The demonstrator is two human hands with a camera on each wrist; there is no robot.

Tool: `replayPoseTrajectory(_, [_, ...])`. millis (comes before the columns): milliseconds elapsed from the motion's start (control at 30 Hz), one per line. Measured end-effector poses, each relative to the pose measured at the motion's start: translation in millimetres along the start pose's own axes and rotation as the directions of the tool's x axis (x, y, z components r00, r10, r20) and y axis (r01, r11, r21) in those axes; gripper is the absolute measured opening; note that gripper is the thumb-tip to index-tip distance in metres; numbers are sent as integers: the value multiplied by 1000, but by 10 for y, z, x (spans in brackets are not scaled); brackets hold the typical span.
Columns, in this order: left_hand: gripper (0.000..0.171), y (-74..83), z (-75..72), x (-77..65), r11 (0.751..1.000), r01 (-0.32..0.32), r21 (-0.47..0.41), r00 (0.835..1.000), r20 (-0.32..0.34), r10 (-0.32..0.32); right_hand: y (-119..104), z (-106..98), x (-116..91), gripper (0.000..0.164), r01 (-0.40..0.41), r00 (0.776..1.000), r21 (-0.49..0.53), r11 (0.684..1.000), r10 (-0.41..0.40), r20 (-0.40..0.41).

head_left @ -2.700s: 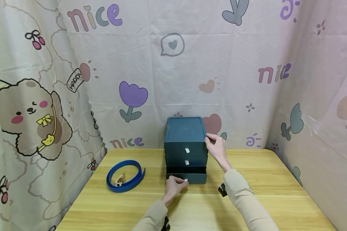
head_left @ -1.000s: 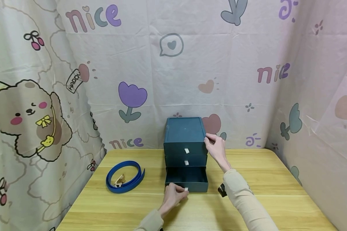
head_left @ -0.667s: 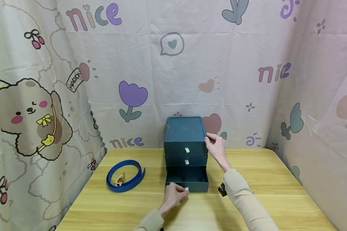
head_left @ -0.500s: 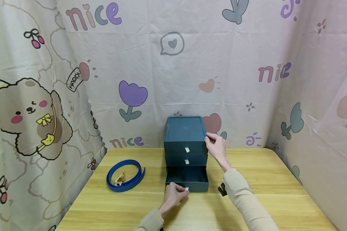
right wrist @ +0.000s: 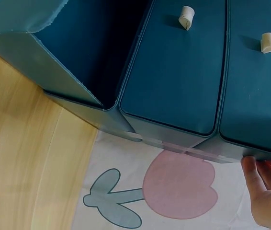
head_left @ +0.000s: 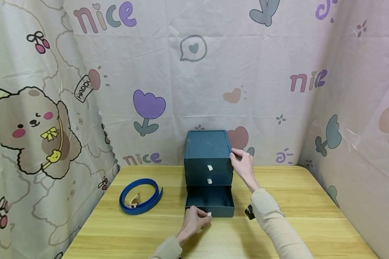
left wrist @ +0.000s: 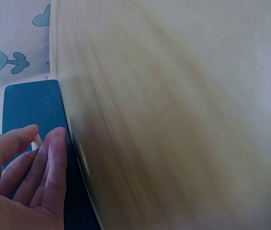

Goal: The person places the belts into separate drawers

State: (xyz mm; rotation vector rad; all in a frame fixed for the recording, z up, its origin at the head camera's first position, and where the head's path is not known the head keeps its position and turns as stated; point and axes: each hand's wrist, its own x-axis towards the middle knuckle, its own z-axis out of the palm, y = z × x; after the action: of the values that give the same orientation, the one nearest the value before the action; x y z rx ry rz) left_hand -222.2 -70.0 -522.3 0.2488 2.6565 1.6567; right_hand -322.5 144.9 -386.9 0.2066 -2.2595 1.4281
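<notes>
A dark teal desktop drawer box [head_left: 208, 144] with three drawers stands on the table. Its bottom drawer [head_left: 222, 211] is pulled out, and the part of its inside that shows is bare. My left hand [head_left: 193, 220] pinches that drawer's small white pull tab [head_left: 209, 214] between thumb and fingers; the left wrist view shows the tab [left wrist: 37, 142] between the fingertips. At the box's upper right edge, my right hand [head_left: 243, 163] rests its fingertips against the side. The right wrist view has those fingers [right wrist: 254, 179] beside the top drawer [right wrist: 255, 91], which is closed like the middle drawer [right wrist: 174, 72].
To the left lies a coiled blue belt [head_left: 141, 208] with a gold-coloured buckle [head_left: 134, 200]. The wooden table [head_left: 278, 223] reaches back to a printed cloth [head_left: 194, 82] hanging close behind the drawer box, with more cloth on both sides.
The bottom drawer has slid out toward me with my left hand on its tab, mostly early on and a little further just now. My right hand has stayed at the box's edge.
</notes>
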Motion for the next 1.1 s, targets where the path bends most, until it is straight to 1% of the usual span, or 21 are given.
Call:
replayPoseTrajectory(133, [13, -2, -5, -23, 1000, 6, 2, 1000, 12, -6, -1, 1, -1, 34, 4, 1000, -4, 1000, -4, -1])
replayPoseTrajectory(233, [11, -3, -5, -45, 1000, -3, 11, 1000, 19, 2, -1, 1, 1, 34, 9, 1000, -3, 1000, -9, -5])
replayPoseTrajectory(567, [11, 15, -7, -103, 1000, 2, 16, 999, 38, -2, 2, -4, -3, 34, 2, 1000, 3, 1000, -2, 8])
replayPoseTrajectory(733, [11, 20, 2, -142, 1000, 14, 20, 997, 69, -16, 3, -3, -7, 34, 8, 1000, 3, 1000, -8, 4])
replayPoseTrajectory(900, [11, 25, 4, -184, 1000, 8, 21, 996, 85, -10, 6, -1, -8, 33, 10, 1000, 2, 1000, -10, 0])
replayPoseTrajectory(1100, [13, 30, -4, -226, 999, 27, 44, 994, 103, -32, 7, 0, -3, 34, 7, 1000, 2, 1000, -7, 2])
